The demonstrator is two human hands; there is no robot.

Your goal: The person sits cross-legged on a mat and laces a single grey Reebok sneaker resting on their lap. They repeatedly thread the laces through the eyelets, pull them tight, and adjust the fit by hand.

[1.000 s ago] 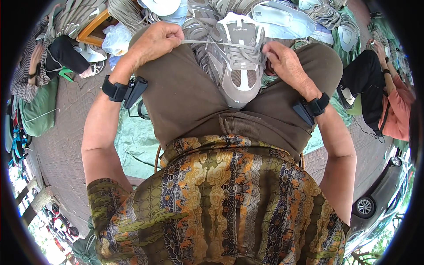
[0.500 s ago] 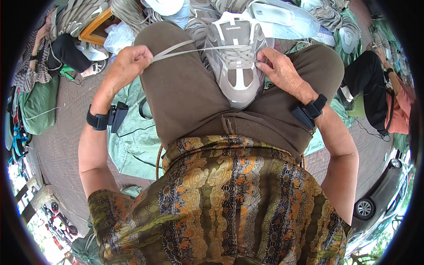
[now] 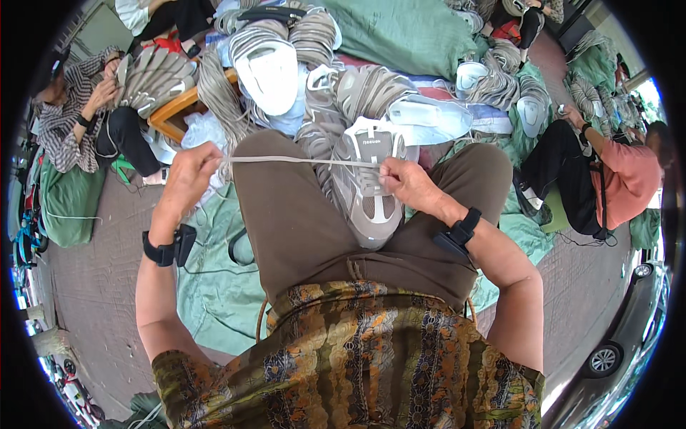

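Note:
A grey and white sneaker upper lies between my thighs, its toe toward me. From its lacing a pale flat shoelace runs taut to the left, across my left thigh. My left hand is closed on the lace's far stretch, out beyond the left knee. Over the sneaker's eyelets, my right hand pinches the lace near the lacing, fingers curled. Part of the lacing is hidden behind that hand.
Ahead lie bundles of grey uppers, white soles and green sheeting. A wooden frame stands at front left. A person in stripes sits at left, another in a pink top at right. A dark car is at far right.
My right hand has moved from the sneaker's right edge onto its lacing and grips the lace. The lace is now a straight taut line. The view has tilted up, showing more ahead.

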